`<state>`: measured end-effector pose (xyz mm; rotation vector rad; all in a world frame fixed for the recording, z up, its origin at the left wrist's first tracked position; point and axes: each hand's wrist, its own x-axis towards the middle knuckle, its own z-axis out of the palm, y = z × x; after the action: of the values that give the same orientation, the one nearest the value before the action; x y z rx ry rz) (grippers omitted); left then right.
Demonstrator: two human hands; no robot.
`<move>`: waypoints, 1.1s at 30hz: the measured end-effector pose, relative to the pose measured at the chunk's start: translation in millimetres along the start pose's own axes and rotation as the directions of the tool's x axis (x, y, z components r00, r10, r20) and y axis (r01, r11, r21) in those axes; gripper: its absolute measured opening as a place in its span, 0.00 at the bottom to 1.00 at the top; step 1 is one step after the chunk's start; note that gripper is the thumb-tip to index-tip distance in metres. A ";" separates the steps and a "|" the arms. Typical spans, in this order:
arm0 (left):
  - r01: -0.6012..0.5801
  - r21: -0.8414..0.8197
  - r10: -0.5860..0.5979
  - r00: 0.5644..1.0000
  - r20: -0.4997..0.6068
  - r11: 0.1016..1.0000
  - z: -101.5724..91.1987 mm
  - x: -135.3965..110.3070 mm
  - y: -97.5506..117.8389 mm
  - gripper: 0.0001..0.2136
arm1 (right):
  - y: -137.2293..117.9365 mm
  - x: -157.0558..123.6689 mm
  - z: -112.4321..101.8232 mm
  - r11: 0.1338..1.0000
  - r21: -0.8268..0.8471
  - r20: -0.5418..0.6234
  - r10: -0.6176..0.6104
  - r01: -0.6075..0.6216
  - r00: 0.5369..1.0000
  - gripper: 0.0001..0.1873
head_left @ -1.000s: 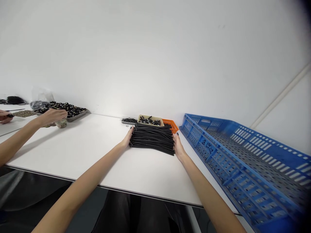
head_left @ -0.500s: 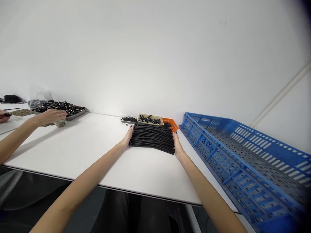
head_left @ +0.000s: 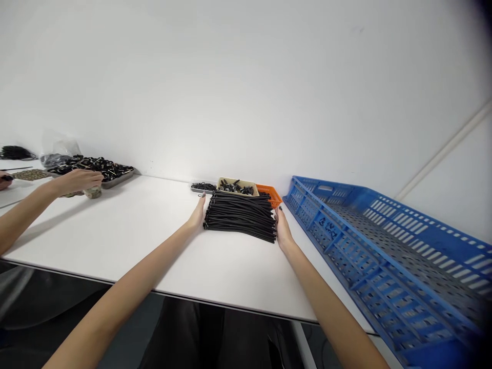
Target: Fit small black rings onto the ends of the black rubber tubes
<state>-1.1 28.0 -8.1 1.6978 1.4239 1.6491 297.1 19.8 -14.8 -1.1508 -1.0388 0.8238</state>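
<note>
Left hand [head_left: 197, 216] and right hand [head_left: 282, 229] lay flat, fingers together and straight, pressed against opposite ends of black tube stack [head_left: 240, 217] on white table [head_left: 126, 230], squaring ends; blue crate [head_left: 384, 246] beside it.

You are looking at a bright, evenly lit scene; soft light falls from above and in front, washing the white wall [head_left: 246, 77] and the tabletop [head_left: 138, 230] almost flat. Your arms throw only faint shadows. A dark vignette cuts the upper right corner, and the blue crate [head_left: 384, 256] stretches and blurs toward that edge. Under the tabletop it is dim.
</note>
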 end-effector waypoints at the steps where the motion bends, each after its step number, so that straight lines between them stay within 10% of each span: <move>1: 0.011 -0.038 -0.010 1.000 0.021 0.999 -4.4 0.8 -0.2 0.21 | 0.6 0.5 -2.3 0.998 -0.042 -0.040 -0.046 0.044 0.998 0.29; 8: -0.442 0.252 0.411 0.896 0.168 0.861 -31.9 -5.5 15.2 0.16 | -3.8 -5.2 -11.2 0.829 -0.303 0.031 -0.485 0.470 0.874 0.16; 13: -0.523 0.346 0.393 0.837 0.380 0.779 -27.8 -15.0 20.5 0.17 | -8.5 -14.5 -9.1 0.582 -0.429 0.306 -0.626 0.691 0.717 0.04; 19: -0.514 0.330 0.343 0.821 0.457 0.792 -26.5 -16.7 19.2 0.15 | -7.9 -19.7 -8.6 0.524 -0.475 0.462 -0.535 0.707 0.707 0.03; 33: -0.542 0.318 0.391 0.814 0.430 0.778 -23.2 -20.1 24.1 0.11 | -0.8 -13.2 -11.2 0.543 -0.494 0.411 -0.542 0.679 0.733 0.02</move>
<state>-8.6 -7.3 6.9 2.6337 1.3110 1.1942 303.4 3.9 -17.7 -1.1032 -1.8560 -0.0097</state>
